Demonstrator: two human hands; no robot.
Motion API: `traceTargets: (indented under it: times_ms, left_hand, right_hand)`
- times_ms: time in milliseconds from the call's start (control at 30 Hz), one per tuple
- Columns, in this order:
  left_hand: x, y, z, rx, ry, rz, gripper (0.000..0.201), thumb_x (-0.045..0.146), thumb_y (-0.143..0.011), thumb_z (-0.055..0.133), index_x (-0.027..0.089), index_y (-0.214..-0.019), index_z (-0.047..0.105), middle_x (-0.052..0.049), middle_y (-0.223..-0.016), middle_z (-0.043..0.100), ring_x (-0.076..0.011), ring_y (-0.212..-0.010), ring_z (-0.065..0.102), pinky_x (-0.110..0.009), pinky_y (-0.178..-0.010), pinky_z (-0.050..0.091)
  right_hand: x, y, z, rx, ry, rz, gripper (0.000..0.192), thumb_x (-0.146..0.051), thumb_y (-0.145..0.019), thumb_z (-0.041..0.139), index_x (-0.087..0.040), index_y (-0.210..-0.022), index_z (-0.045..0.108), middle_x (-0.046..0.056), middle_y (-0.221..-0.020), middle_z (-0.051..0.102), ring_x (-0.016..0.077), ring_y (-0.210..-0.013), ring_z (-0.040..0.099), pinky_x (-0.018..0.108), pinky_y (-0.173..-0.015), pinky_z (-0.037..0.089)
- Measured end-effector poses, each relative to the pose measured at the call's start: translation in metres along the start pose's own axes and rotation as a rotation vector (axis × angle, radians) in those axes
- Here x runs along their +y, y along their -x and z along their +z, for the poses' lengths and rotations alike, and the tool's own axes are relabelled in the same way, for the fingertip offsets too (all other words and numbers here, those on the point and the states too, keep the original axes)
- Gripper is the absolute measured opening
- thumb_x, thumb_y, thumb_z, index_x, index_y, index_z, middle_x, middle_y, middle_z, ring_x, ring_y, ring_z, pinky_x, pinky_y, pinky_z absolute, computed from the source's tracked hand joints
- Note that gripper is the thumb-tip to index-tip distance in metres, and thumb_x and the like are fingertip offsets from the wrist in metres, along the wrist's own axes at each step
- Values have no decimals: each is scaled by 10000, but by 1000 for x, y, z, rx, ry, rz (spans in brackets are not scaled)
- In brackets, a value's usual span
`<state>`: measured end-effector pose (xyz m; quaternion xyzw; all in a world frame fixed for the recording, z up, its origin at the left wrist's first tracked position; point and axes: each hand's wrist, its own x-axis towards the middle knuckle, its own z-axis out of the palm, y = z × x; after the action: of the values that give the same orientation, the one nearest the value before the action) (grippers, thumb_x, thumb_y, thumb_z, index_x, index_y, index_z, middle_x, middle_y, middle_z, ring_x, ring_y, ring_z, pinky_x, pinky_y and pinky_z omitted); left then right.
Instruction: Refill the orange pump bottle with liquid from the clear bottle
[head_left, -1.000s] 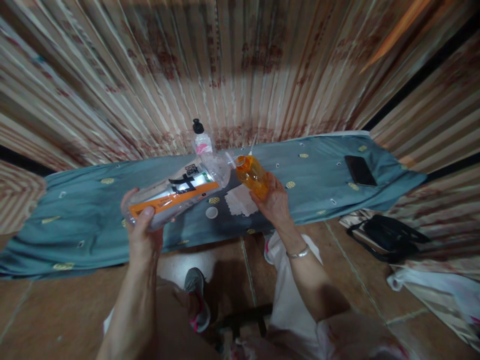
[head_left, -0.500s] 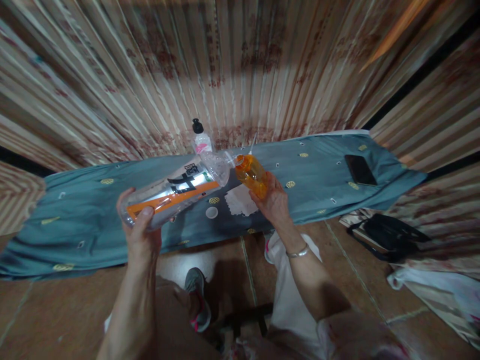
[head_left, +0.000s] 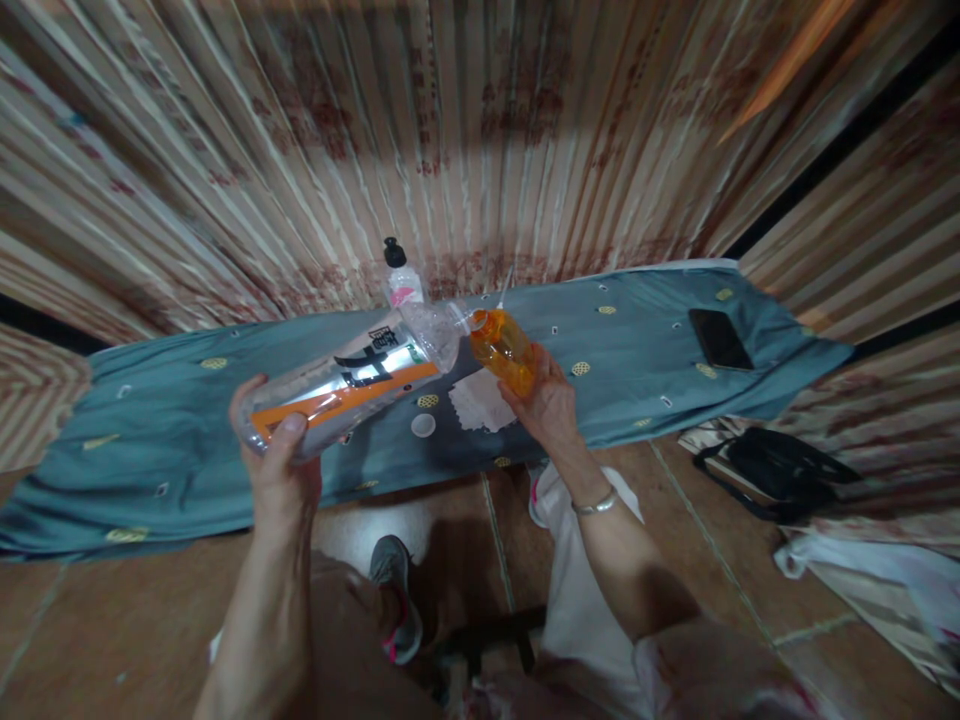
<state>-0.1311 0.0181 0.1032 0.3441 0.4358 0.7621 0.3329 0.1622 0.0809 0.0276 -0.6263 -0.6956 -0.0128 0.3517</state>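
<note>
My left hand (head_left: 281, 455) is wrapped round the base of a large clear plastic bottle (head_left: 345, 380) with a silver and orange label. The bottle is tilted, its neck pointing right. My right hand (head_left: 547, 400) grips a small orange translucent bottle (head_left: 502, 350), whose mouth meets the neck of the clear bottle. Whether liquid passes between them I cannot tell. Below the two mouths lies a white cloth or tissue (head_left: 480, 402) on the table. A white round cap (head_left: 423, 426) rests to its left.
The table has a blue-green cloth (head_left: 172, 420). At its back edge stands a pump-top bottle (head_left: 403, 280) with a black top; a thin white stick-like piece (head_left: 506, 288) shows nearby. A dark phone (head_left: 720, 338) lies at the right. A black bag (head_left: 780, 470) sits beyond the table, before curtains (head_left: 480, 130).
Almost nothing differs. The base of the clear bottle and my left hand have shifted very slightly left; the two mouths stay together.
</note>
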Motion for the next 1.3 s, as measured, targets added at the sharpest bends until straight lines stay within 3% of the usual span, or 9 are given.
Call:
traceTargets:
  times_ms: [500, 800, 1000, 1300]
  left_hand:
    - [3, 0, 2, 0, 11, 23, 640, 284, -486, 896, 282, -1083, 667, 6, -962, 639, -157, -802, 614, -201, -528, 545]
    - [4, -1, 2, -21, -14, 25, 628, 317, -489, 899, 279, -1061, 642, 7, -978, 613, -167, -832, 592, -297, -648, 608]
    - [4, -2, 2, -1, -18, 11, 637, 317, -479, 898, 279, -1062, 646, 0, -973, 621, -161, -810, 597, -233, -566, 569]
    - [3, -2, 1, -14, -2, 23, 673, 311, -473, 913, 273, -1092, 650, 2, -976, 627, -171, -814, 607, -269, -596, 589]
  right_hand:
    - [1, 0, 0, -12, -41, 14, 685, -385, -881, 621, -114, -1472, 403, 232, -1326, 656, 358, -1246, 619, 543, -997, 564]
    - [1, 0, 2, 5, -52, 12, 666, -392, -887, 621, -130, -1461, 411, 229, -1320, 650, 370, -1231, 627, 555, -1004, 555]
    - [1, 0, 2, -23, -34, 28, 686, -377, -877, 632, -114, -1466, 398, 231, -1325, 649, 352, -1231, 622, 544, -1001, 567]
    - [1, -1, 0, -31, -26, 25, 670, -393, -881, 630, -108, -1445, 410, 226, -1295, 668, 345, -1222, 635, 519, -978, 583]
